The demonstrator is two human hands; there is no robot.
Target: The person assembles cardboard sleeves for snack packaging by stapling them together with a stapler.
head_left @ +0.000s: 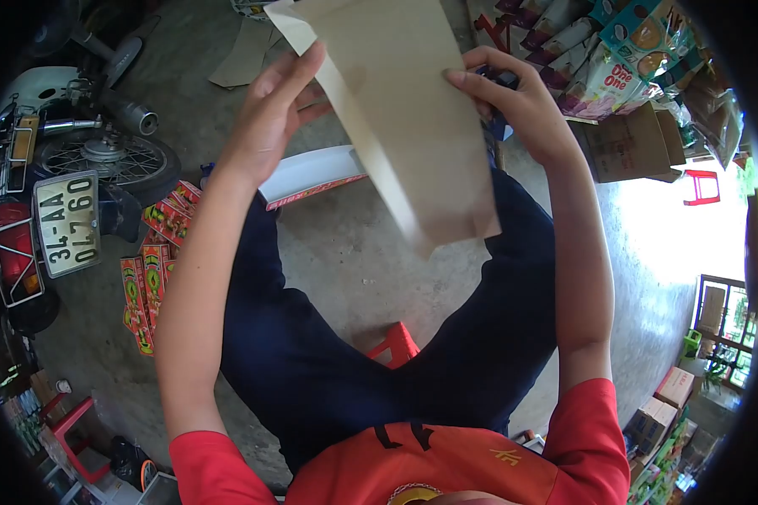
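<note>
A brown cardboard sheet (396,93) with a bent flap along its left side is held up in front of me, above the floor. My left hand (271,114) is at its upper left edge, thumb against the flap and fingers loosely curled around beside it. On the opposite edge, my right hand (514,97) pinches the sheet, its thumb on the near face and the other fingers partly hidden. Behind and below the sheet lies a long open box (312,175), white inside with a red printed side; the sheet covers its right part.
Red printed cartons (150,282) lie on the floor at left, near a parked motorbike (67,168). A brown cardboard box (627,143) and packaged goods (619,76) stand at upper right. A red stool (394,343) shows beneath me. Cardboard (246,52) lies on the floor ahead.
</note>
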